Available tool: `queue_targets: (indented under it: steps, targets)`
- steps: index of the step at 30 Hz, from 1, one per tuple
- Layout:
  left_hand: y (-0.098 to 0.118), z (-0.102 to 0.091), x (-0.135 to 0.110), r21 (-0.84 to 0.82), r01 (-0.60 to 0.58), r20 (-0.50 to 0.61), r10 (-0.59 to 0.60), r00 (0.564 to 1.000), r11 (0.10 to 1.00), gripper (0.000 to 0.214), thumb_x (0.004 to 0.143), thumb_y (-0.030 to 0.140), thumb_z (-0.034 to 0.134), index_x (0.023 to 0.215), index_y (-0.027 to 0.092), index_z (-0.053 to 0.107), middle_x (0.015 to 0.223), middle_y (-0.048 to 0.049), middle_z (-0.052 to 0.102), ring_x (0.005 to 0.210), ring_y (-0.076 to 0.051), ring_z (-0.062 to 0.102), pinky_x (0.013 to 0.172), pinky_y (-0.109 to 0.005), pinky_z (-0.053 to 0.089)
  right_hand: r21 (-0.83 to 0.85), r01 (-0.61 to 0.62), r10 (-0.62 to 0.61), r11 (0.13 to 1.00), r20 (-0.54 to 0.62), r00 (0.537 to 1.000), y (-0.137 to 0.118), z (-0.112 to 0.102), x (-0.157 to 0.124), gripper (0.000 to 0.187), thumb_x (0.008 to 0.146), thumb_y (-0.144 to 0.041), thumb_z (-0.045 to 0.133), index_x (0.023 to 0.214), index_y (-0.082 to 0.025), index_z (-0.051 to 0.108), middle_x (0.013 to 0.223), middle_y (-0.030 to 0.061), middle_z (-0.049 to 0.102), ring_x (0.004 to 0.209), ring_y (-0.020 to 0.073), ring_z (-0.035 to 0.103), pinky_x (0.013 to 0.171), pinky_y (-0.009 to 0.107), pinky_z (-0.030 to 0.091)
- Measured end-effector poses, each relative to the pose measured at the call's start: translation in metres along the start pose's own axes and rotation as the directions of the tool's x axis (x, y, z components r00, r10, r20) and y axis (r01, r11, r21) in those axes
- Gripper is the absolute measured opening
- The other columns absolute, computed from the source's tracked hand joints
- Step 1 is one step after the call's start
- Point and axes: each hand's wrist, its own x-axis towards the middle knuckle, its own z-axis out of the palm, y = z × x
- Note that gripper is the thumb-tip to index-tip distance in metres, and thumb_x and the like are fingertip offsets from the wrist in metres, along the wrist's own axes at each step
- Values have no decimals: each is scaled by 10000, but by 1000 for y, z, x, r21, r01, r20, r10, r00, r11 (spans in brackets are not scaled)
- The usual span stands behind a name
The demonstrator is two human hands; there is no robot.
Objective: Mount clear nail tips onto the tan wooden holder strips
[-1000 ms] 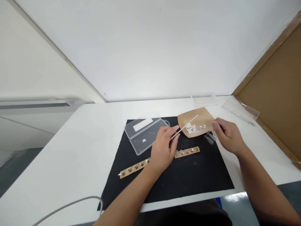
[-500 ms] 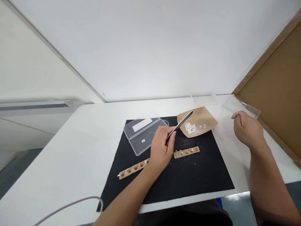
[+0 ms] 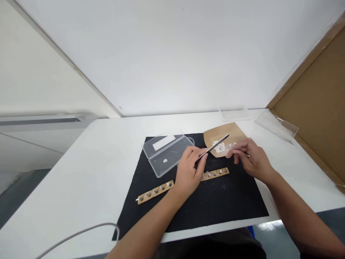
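My left hand point(image 3: 190, 172) is closed around a nail file point(image 3: 212, 148), a thin dark strip with a pale edge, slanting up to the right. My right hand point(image 3: 253, 158) hovers over the right edge of a brown paper tray point(image 3: 234, 131), fingers curled toward the thumb and partly blurred. A small pale bit shows by its fingers, too small to name. White and clear nail-tip-like pieces point(image 3: 219, 146) lie heaped in the tray. Below are two brown strips with round metal studs and small clear pieces: a left strip point(image 3: 152, 194) and a right strip point(image 3: 215, 174), partly hidden by my left hand.
An open clear plastic case point(image 3: 161, 167) with a white label lies on the black mat point(image 3: 194, 212). Behind the tray is a clear shallow box point(image 3: 234, 114); another clear container point(image 3: 277, 124) stands near the cardboard wall point(image 3: 318, 93). A cable point(image 3: 81, 230) crosses the front left.
My right hand has swung left and down from beside the clear container to the paper tray, its fist loosening. My left hand has shifted slightly right with the nail file, which tilts lower.
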Motion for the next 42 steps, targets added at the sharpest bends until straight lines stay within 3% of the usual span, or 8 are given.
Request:
queue_targets:
  steps: [7, 13, 17, 21, 27, 32, 36, 42]
  targets:
    - [7, 4, -4, -52, 16, 58, -13, 998, 999, 173, 1065, 189, 624, 1180, 175, 752, 964, -65, 695, 895, -184, 674, 827, -314, 568, -83, 66, -74, 994, -85, 994, -2, 25, 1, 72, 1118, -350, 546, 1099, -281, 540, 829, -57, 799, 585, 139, 708, 586, 274, 528]
    - [9, 7, -6, -101, 65, 99, -55, 994, 993, 162, 1070, 214, 618, 1135, 177, 762, 955, -66, 687, 886, -184, 668, 820, -312, 558, -356, 57, -128, 933, -179, 975, 3, 27, 6, 337, 1131, -530, 477, 1012, -247, 616, 703, -17, 760, 621, 199, 742, 600, 313, 503]
    - [10, 7, -6, -116, 97, 92, -87, 992, 988, 165, 1073, 223, 609, 1125, 184, 760, 984, -76, 708, 923, -195, 683, 853, -327, 559, -479, 51, -164, 876, -197, 966, 3, 25, 8, 431, 1135, -554, 440, 915, -245, 646, 696, 6, 749, 637, 216, 733, 615, 333, 487]
    - [13, 6, -7, -135, 135, 99, -122, 988, 982, 176, 1076, 240, 603, 1138, 193, 761, 1015, -89, 733, 932, -209, 700, 869, -347, 565, -474, 54, -161, 879, -188, 969, 2, 26, 9, 378, 1141, -480, 435, 945, -244, 655, 757, 33, 765, 711, 234, 750, 657, 342, 519]
    - [18, 4, -8, -163, 277, 159, -252, 955, 947, 189, 1092, 278, 594, 1150, 192, 751, 841, -32, 727, 638, -149, 662, 794, -336, 569, -371, 21, -86, 929, -159, 984, 0, 30, 8, 232, 1109, -389, 512, 1024, -242, 670, 825, 38, 790, 740, 233, 762, 683, 348, 567]
    - [17, 3, -7, -170, 226, 121, -207, 971, 959, 190, 1087, 264, 602, 1150, 193, 766, 840, -50, 731, 768, -187, 697, 829, -349, 570, -316, 22, -88, 949, -197, 977, -5, 25, 5, 172, 1090, -359, 562, 1046, -252, 690, 935, 47, 815, 769, 225, 773, 712, 355, 596]
    - [17, 4, -7, -180, 174, 99, -158, 983, 968, 191, 1081, 257, 612, 1163, 203, 776, 853, -66, 734, 849, -212, 704, 832, -360, 589, -344, 50, -110, 938, -157, 981, -8, 23, 5, 144, 1081, -341, 580, 1042, -258, 691, 943, 47, 807, 803, 233, 768, 722, 369, 594]
    - [16, 6, -8, -215, 189, 118, -166, 979, 958, 215, 1083, 271, 619, 1202, 218, 790, 916, -48, 727, 628, -128, 665, 698, -310, 585, -422, 30, -129, 906, -209, 969, -4, 27, 7, 137, 1072, -324, 584, 985, -249, 656, 967, 61, 804, 810, 227, 744, 678, 353, 537]
